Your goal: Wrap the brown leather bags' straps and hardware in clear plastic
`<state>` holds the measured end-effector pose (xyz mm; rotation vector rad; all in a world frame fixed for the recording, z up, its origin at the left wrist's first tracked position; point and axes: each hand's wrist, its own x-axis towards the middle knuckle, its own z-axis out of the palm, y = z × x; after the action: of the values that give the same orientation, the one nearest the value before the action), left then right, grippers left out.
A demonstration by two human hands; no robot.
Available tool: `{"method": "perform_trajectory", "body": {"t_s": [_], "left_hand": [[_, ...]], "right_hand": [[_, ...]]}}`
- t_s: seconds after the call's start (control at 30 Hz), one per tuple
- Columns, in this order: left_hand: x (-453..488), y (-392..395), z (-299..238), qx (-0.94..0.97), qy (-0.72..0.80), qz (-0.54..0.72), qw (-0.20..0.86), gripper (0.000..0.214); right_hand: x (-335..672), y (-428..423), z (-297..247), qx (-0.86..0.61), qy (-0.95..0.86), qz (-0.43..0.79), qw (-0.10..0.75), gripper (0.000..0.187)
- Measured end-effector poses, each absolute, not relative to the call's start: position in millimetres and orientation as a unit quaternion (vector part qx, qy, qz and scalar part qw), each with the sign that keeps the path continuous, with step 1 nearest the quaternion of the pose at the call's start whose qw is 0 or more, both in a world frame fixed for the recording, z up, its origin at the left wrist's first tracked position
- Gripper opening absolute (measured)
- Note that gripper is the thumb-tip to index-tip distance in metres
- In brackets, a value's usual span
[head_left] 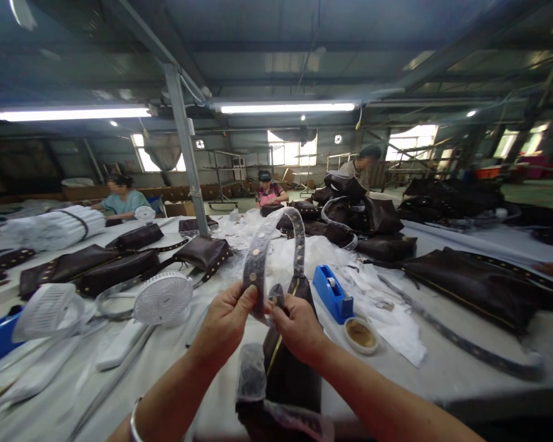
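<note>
A dark brown bag (286, 368) stands upright on the table right in front of me. Its studded strap (262, 248) loops up above it and is covered in clear plastic wrap. My left hand (225, 322) pinches the left side of the strap near its lower end. My right hand (299, 328) is closed on the wrapped strap end just beside it, above the bag's top. Both hands touch the plastic wrap.
A blue tape dispenser (332, 293) and a small round dish (360, 334) sit to the right. Two small white fans (163, 299) lie at left. Brown bags (470, 285) are piled about the table. Three people (122, 199) work at the far side.
</note>
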<state>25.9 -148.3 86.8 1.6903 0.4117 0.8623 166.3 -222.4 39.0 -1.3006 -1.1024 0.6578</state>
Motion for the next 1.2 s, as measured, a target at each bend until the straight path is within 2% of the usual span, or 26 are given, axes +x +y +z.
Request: {"method": "perform_trajectory", "body": {"t_s": [0.07,0.17,0.23,0.3,0.4,0.57,0.63,0.8,0.97,1.07,1.13,1.2], "left_hand": [[24.4,-147.0,85.8,0.712,0.184,0.358,0.576,0.034],[23.3,-145.0,81.4,0.705,0.180,0.340,0.596,0.032],[22.2,-143.0,78.1,0.699,0.182,0.333,0.606,0.031],[20.6,-140.9,75.6,0.691,0.191,0.321,0.619,0.032],[17.9,-138.6,73.5,0.687,0.209,0.279,0.638,0.034],[13.5,-136.9,69.0,0.678,0.265,0.223,0.649,0.043],[12.4,-135.9,65.9,0.657,0.265,0.206,0.675,0.050],[13.3,-133.2,54.7,0.636,0.253,0.142,0.715,0.033],[15.8,-132.4,48.9,0.632,0.247,0.203,0.706,0.032],[18.3,-138.1,48.4,0.681,0.226,0.283,0.637,0.021],[21.8,-145.7,45.4,0.739,0.210,0.335,0.545,0.015],[25.7,-153.9,40.2,0.783,0.208,0.369,0.455,0.016]], "right_hand": [[167.4,-224.6,38.0,-0.607,-0.558,0.160,0.542,0.016],[170.0,-227.8,34.6,-0.632,-0.620,0.074,0.459,0.045],[171.7,-228.9,31.2,-0.643,-0.647,0.018,0.410,0.057],[173.1,-229.1,27.7,-0.660,-0.661,-0.043,0.355,0.054],[174.1,-229.1,24.1,-0.669,-0.669,-0.132,0.296,0.037],[171.4,-230.4,24.7,-0.641,-0.674,-0.189,0.316,0.021],[169.6,-230.4,25.3,-0.631,-0.673,-0.179,0.342,0.023],[171.7,-226.9,22.8,-0.605,-0.662,-0.137,0.421,0.022],[182.2,-232.3,24.6,-0.579,-0.621,-0.041,0.526,0.022],[180.5,-239.7,30.9,-0.588,-0.558,0.125,0.572,0.022],[174.7,-241.0,35.7,-0.549,-0.513,0.286,0.595,0.027],[167.6,-238.5,39.9,-0.495,-0.440,0.392,0.639,0.030]]}}
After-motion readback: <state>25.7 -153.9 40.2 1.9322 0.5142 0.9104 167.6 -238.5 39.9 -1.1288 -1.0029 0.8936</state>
